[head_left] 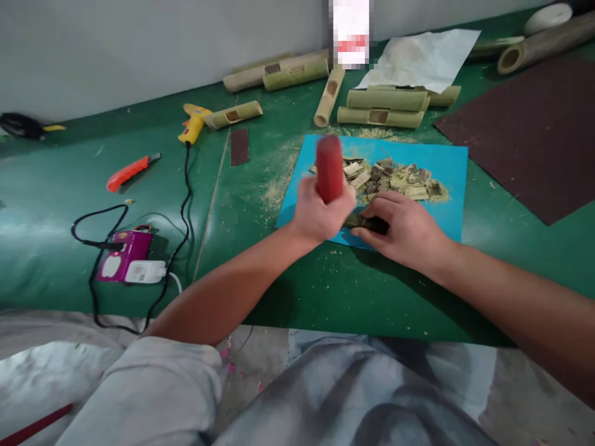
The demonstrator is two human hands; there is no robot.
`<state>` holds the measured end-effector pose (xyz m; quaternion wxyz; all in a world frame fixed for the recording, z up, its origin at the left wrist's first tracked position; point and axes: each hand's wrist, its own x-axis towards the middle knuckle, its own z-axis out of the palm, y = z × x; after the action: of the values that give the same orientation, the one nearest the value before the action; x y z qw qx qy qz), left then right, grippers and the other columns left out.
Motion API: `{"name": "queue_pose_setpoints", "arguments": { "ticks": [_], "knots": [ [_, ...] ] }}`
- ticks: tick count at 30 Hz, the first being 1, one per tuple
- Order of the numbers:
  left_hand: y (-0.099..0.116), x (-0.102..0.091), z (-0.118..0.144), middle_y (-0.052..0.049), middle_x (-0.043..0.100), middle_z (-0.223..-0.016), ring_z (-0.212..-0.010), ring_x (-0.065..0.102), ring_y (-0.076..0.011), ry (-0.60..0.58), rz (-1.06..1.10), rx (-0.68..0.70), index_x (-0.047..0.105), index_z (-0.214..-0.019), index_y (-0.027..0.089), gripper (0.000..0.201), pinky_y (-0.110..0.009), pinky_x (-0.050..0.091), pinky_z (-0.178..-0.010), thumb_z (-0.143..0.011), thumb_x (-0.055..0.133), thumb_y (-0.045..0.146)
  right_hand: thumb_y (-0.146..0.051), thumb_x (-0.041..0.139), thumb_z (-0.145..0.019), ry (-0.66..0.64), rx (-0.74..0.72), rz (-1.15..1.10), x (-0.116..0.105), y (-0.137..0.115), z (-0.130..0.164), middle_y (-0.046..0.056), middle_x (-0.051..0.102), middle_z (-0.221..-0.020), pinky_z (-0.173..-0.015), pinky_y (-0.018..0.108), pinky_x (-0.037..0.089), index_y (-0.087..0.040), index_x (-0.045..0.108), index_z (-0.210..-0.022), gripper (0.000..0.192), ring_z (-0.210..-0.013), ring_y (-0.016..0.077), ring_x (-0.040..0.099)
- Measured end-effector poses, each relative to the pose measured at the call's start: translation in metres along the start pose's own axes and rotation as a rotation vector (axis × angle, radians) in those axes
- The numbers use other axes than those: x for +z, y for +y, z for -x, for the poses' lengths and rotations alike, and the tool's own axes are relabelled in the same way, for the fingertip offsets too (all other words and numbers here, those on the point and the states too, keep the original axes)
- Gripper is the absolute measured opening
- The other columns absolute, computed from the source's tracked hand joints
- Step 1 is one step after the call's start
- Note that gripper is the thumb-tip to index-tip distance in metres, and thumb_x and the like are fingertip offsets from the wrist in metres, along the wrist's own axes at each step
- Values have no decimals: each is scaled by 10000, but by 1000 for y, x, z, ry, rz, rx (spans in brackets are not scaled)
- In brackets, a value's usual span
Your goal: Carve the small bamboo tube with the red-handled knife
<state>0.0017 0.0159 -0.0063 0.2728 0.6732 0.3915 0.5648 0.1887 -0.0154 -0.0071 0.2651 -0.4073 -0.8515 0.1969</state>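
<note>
Hands with red-handled tool

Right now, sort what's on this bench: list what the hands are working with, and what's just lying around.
In use: red handle in left hand; dark piece under right hand; blue mat; chip pile.

Lying about: glue gun, orange knife, bamboo tubes, purple device.

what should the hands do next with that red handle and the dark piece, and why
Probably press the red-handled tool down into the dark piece. The left hand grips the handle upright right over it, while the right hand pins it on the blue mat, beside a pile of chips.
</note>
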Motion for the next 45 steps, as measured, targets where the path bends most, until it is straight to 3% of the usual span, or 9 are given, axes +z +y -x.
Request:
{"name": "queue_pose_setpoints", "arguments": {
  "ticks": [5, 10, 24, 31, 38, 45],
  "knots": [
    [0, -1, -1, 45, 486, -523, -496, 463, -77, 129, 93, -70, 500, -537, 193, 364, -242, 392, -501, -863, 661, 217, -290, 718, -865, 25, 14, 37, 2, 0, 1, 70, 649, -845, -725, 358, 476, -226, 602, -800, 148, -844, 245, 613],
    [3, -1, -2, 40, 519, -552, -546, 502, -89, 86, 109, -16, 567, -590, 194, 380, -257, 467, -591, -914, 726, 311, -287, 712, -857, 34, 10, 79, 3, -2, 2, 83, 668, -873, -747, 376, 497, -222, 624, -851, 110, -872, 263, 632],
    [1, -1, 0, 25, 549, -565, -549, 535, -97, 94, 104, 6, 561, -591, 195, 551, -269, 499, -597, -916, 718, 611, -270, 697, -861, 17, 6, 87, 1, -5, 2, 90, 673, -874, -754, 384, 495, -222, 614, -841, 98, -880, 270, 628],
    [1, -2, 0, 28, 567, -549, -515, 538, -86, 133, 117, -71, 571, -565, 198, 536, -248, 473, -543, -926, 717, 566, -285, 711, -862, 17, 13, 84, 1, -4, 1, 88, 676, -877, -752, 382, 495, -225, 615, -839, 115, -877, 267, 625],
    [1, -4, 0, 20, 566, -588, -563, 549, -97, 69, 104, 33, 581, -598, 194, 504, -268, 486, -595, -950, 711, 531, -274, 712, -855, 17, 9, 80, 2, -4, 2, 84, 671, -873, -772, 393, 506, -225, 625, -845, 101, -901, 276, 633],
    [-1, -4, 2, 17, 557, -586, -565, 533, -112, 68, 51, 42, 566, -608, 206, 527, -302, 468, -606, -955, 677, 587, -266, 665, -873, 49, -22, 90, 4, -4, 2, 92, 674, -872, -759, 393, 503, -219, 630, -857, 61, -879, 268, 626]
  ]
}}
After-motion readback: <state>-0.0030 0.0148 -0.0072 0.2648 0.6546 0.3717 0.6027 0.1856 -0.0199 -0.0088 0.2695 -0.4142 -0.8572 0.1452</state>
